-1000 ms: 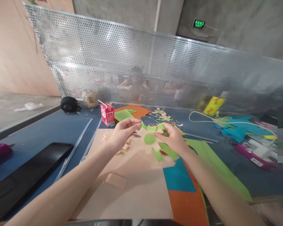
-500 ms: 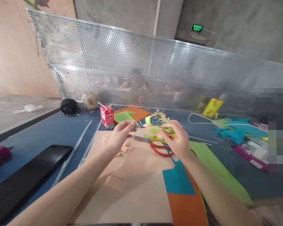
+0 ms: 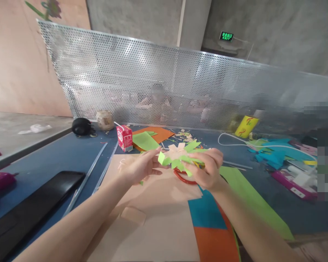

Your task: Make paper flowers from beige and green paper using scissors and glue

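A green paper flower [image 3: 177, 164] with pale pink petals in its middle is tilted with its face showing. My right hand [image 3: 207, 169] pinches it by its right side. Beside its left edge is my left hand [image 3: 143, 165], thumb and fingers apart; I cannot tell whether they touch the paper. Below the flower, the scissors [image 3: 185, 178] show a red handle loop, and the rest of them is largely hidden. Under both hands lies a large pale pink sheet [image 3: 153, 236], with a small pale pink piece [image 3: 133, 215] on it.
A red drink carton [image 3: 125, 138] with a straw stands behind my left hand. Paper scraps [image 3: 187, 136] lie at the back, before a perforated metal screen [image 3: 142, 72]. A black tray [image 3: 38, 214] is at left, green paper [image 3: 251, 196] at right, a yellow roll [image 3: 246, 126] farther back.
The paper flower, seen nearly edge-on before, is now turned so its face shows. My left hand has dropped slightly and its fingers have spread from a pinch.
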Tool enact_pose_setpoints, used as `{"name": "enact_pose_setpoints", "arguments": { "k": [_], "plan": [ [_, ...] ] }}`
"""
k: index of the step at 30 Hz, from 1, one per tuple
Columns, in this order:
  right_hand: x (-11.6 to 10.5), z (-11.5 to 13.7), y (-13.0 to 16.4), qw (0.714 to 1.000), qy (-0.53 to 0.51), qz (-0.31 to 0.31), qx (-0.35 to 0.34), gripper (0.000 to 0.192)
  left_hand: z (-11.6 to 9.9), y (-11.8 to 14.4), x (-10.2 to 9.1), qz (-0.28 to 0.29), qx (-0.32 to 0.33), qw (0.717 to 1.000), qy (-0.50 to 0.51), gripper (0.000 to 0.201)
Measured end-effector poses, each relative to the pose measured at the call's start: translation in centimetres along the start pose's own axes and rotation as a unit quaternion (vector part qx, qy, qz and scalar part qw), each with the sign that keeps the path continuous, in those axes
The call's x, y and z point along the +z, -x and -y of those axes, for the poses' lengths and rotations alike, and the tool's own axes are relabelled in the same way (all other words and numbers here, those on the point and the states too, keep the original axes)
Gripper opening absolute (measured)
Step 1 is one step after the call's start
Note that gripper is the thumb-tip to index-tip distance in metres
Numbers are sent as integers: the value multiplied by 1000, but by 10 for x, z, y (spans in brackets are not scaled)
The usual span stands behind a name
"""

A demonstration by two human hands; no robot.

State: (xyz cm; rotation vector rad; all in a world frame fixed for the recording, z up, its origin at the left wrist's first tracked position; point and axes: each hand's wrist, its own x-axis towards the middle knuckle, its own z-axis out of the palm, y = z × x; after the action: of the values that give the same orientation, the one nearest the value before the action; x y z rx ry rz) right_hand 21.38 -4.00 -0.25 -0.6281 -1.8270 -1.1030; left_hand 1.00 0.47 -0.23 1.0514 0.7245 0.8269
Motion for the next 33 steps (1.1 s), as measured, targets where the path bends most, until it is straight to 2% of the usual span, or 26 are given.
{"name": "enact_pose_setpoints", "arguments": {
  "k": [2,6,11,13,15,17,19,22,24,26,29,33],
  "plan": [
    [0,2,1,1000,-6,21,-10,17,-2,3,2,18,11,1000,17,29],
    [5,5,6,997,-35,67,2,16,-4,7,3,-6,14,1000,21,31],
    [10,0,5,991,-81,110,2,37,-3,3,-2,-49,37,998,-9,38],
    [11,-7,4,989,-98,99,44,45,-3,-1,-6,-59,71,996,-7,32],
    [13,-18,5,984,-90,88,124,45,-4,-5,-10,-74,119,990,8,26],
    [14,-32,9,967,-38,134,214,33,-5,-9,-15,-100,168,980,21,24],
    [16,-46,15,926,22,236,295,24,-6,-13,-20,-131,202,970,30,24],
    [17,-60,22,815,84,389,421,24,-6,-16,-24,-167,225,959,45,23],
    [16,-63,24,745,92,469,466,23,-6,-16,-25,-186,233,953,56,23],
    [16,-62,25,694,94,524,485,26,-5,-16,-24,-192,237,950,60,23],
    [16,-59,29,646,90,562,508,38,-2,-17,-23,-181,232,954,47,25],
    [18,-63,39,614,60,585,526,49,4,-18,-24,-166,228,959,7,25]
  ]
}}
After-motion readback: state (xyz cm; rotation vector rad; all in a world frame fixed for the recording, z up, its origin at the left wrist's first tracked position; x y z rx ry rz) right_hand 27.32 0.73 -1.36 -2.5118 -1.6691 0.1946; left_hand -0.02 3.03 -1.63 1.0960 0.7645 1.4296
